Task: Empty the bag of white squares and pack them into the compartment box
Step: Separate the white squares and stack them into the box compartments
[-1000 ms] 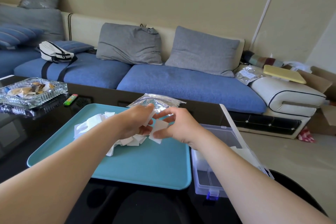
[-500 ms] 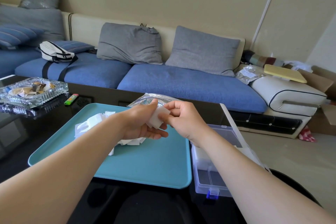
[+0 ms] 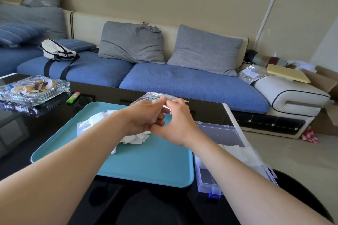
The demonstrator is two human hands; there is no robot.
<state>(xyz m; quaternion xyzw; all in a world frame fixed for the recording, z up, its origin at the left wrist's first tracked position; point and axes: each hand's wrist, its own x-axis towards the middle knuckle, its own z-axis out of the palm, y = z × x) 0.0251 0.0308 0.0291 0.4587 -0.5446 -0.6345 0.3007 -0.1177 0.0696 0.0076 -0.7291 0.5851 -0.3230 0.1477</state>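
A loose pile of white squares [image 3: 95, 121] lies on the teal tray [image 3: 142, 166]. Above the pile my left hand [image 3: 144, 117] grips a small stack of white squares [image 3: 157, 113], mostly hidden by its fingers. My right hand [image 3: 175, 117] meets it from the right, fingertips pinching the top of the same stack. The clear plastic bag [image 3: 155, 96] lies behind both hands at the tray's far edge. To the right of the tray stands the clear compartment box [image 3: 217, 133], lid up, with white squares [image 3: 236, 150] in one compartment, partly behind my right forearm.
A glass ashtray [image 3: 34, 89] and a green lighter [image 3: 73, 97] sit on the black table at the left. A blue sofa with grey cushions runs behind the table. The table's right edge lies just beyond the box.
Both hands have risen slightly and closed together over the stack. The square held loosely a second ago is now pressed into the stack between my fingers.
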